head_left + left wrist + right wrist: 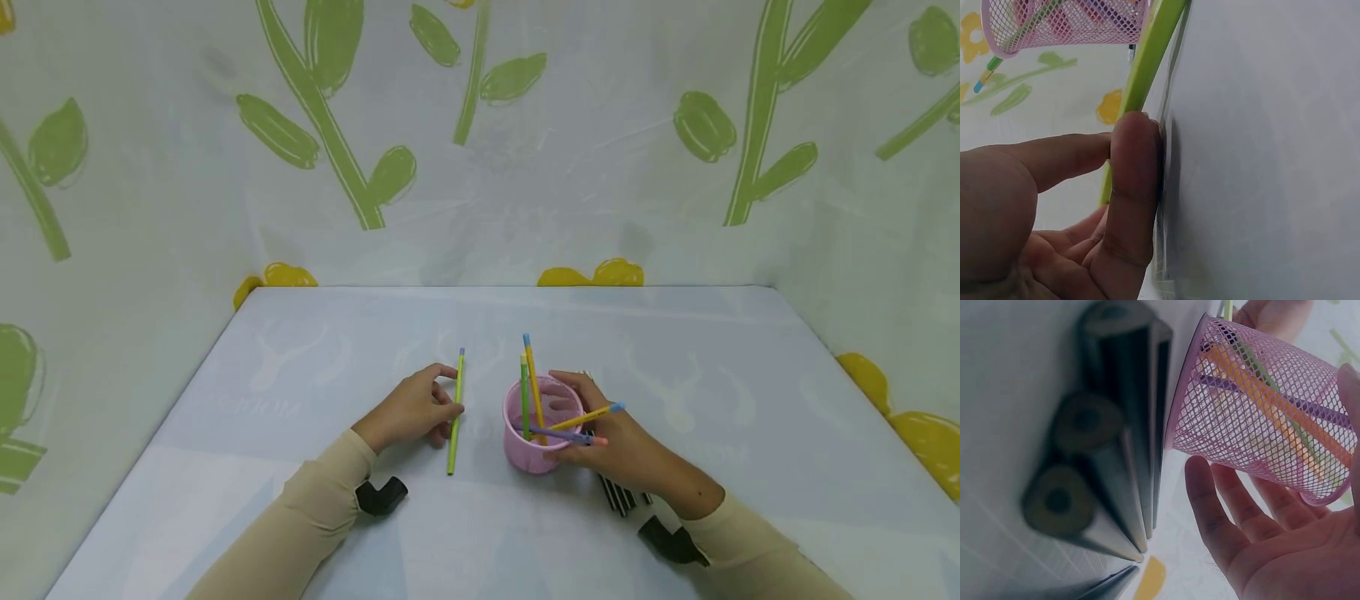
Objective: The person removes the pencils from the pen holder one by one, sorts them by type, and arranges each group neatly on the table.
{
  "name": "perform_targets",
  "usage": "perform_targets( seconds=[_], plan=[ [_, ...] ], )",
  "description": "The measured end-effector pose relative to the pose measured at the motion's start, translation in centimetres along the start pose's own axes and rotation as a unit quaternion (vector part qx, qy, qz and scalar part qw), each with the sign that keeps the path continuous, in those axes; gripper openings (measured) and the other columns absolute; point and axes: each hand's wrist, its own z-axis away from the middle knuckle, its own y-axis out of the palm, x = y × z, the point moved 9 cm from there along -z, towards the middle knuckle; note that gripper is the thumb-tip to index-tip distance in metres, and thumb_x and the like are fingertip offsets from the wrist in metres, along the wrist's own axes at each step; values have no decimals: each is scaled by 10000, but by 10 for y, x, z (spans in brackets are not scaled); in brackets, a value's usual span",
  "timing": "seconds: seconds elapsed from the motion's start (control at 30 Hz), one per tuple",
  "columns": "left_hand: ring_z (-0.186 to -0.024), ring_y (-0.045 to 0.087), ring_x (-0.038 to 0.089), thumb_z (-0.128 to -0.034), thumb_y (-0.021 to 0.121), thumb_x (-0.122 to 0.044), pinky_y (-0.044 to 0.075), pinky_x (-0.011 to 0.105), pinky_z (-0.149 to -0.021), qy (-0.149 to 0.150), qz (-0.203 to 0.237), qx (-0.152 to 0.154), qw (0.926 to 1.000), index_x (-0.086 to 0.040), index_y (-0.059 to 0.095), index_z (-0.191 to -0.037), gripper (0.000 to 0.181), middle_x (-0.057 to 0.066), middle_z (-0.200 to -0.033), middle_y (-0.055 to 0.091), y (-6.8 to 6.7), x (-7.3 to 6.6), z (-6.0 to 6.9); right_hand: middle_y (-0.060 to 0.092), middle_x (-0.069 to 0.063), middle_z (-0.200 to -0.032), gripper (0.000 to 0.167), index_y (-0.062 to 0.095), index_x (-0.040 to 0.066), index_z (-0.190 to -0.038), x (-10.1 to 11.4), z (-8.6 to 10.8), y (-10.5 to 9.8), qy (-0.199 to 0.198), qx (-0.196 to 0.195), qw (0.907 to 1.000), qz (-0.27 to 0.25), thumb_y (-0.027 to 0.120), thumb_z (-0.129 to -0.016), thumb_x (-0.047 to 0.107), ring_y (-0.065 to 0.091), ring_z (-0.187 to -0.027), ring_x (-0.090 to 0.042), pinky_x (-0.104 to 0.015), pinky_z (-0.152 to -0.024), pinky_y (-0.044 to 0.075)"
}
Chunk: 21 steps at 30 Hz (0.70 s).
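My left hand [412, 408] pinches a lime-green pencil [453, 437] at the tabletop, thumb on one side and fingers on the other. Up close in the left wrist view, the same pencil [1147, 65] runs past the fingertips. To its right stands a pink mesh pencil cup [531, 460], which my right hand [633, 450] holds around its right side. Inside lean a green pencil [524, 392], two yellow pencils [533, 379] and a purple pencil [566, 434]. The right wrist view shows the cup [1241, 434] with the fingers and thumb about it.
Several black-and-white striped pencils [618, 496] lie on the table under my right hand; their blunt ends [1079, 419] show dark in the right wrist view. The pale table [480, 533] meets a wall [585, 183] with painted green stems at the back.
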Motion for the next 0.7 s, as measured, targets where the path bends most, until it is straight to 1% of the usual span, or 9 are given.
perform_targets(
  seconds=[0.17,0.23,0.4,0.47,0.5,0.57,0.63,0.7],
  plan=[
    [-579,670,160,-891,748,-106,588,311,-565,-134,-55,-14,9999,-63,454,-1434,619,79,-890,657,-1,3,1,432,-98,-1498,895,271,166,-1522,1,0,0,8,13,10000,9,822,-831,309,536,-1292,-313,-379,-985,507],
    [-587,669,157,-884,752,-92,589,305,-561,-159,-67,-33,9998,-59,456,-1437,629,84,-889,657,-1,3,2,437,-87,-1495,898,273,172,-1522,1,0,0,12,-1,10000,3,824,-828,315,539,-1292,-307,-372,-991,503],
    [-589,658,157,-877,759,-89,581,295,-548,-132,-203,4,9997,-80,447,-1440,644,84,-878,643,1,2,3,443,-93,-1492,889,273,172,-1520,1,0,-1,5,29,10000,-53,821,-833,306,530,-1303,-318,-313,-989,498],
    [-578,638,158,-880,766,-122,564,290,-533,-53,-367,-41,9993,-111,448,-1428,634,69,-880,632,0,0,4,438,-99,-1495,887,269,172,-1522,0,1,0,11,43,10000,-54,818,-837,303,518,-1313,-325,-312,-991,495],
    [-576,626,153,-885,765,-143,553,286,-528,34,-476,-106,9988,-127,451,-1420,620,55,-888,627,-1,-4,5,438,-97,-1497,887,271,177,-1522,0,1,0,18,38,10000,-60,819,-836,302,516,-1316,-326,-322,-994,495],
    [-572,599,143,-902,751,-186,524,277,-522,371,-745,-332,9960,-149,470,-1398,572,24,-904,623,-7,-14,9,438,-92,-1497,889,272,181,-1523,-1,1,0,20,23,10000,-57,820,-834,304,516,-1317,-323,-360,-1001,497],
    [-575,571,127,-919,730,-208,490,270,-516,862,-1047,-599,9889,-155,509,-1361,497,-5,-911,624,-12,-29,15,439,-91,-1495,893,273,174,-1523,0,1,0,-14,8,10000,-33,821,-832,310,521,-1313,-320,-396,-1005,495],
    [-617,569,107,-938,704,-213,486,263,-529,1405,-1222,-822,9791,-165,556,-1316,409,-32,-918,629,-16,-45,23,442,-96,-1492,890,276,169,-1522,1,0,0,-58,2,10000,-43,822,-832,306,529,-1305,-321,-417,-1002,498]
  ],
)
